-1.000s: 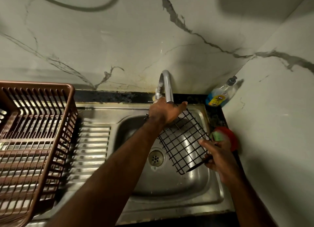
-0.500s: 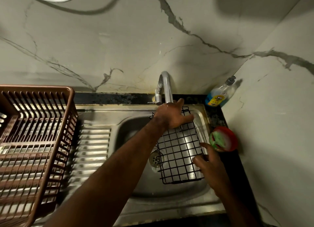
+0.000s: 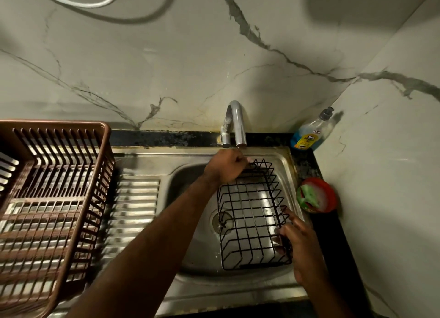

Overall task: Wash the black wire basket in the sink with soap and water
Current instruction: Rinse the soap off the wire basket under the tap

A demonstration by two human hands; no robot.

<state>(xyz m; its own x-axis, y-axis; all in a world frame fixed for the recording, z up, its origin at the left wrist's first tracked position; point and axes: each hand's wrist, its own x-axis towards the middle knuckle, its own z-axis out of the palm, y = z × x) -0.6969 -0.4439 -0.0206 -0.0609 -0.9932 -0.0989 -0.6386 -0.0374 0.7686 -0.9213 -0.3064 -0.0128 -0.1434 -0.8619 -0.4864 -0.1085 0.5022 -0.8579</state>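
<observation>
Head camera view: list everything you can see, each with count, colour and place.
wire basket: one, black, in the sink bowl, right of the drain
sink: one, steel, centre, with a ribbed drainboard on its left
tap: one, chrome, behind the sink bowl
dish crate: one, brown, on the drainboard at left
soap bottle: one, clear with blue liquid, back right corner
tub: one, red, on the counter right of the sink
scrub pad: one, green, in the tub
cable: one, white, on the wall, top
left hand: grips the basket's far end
right hand: grips the basket's near right side
</observation>
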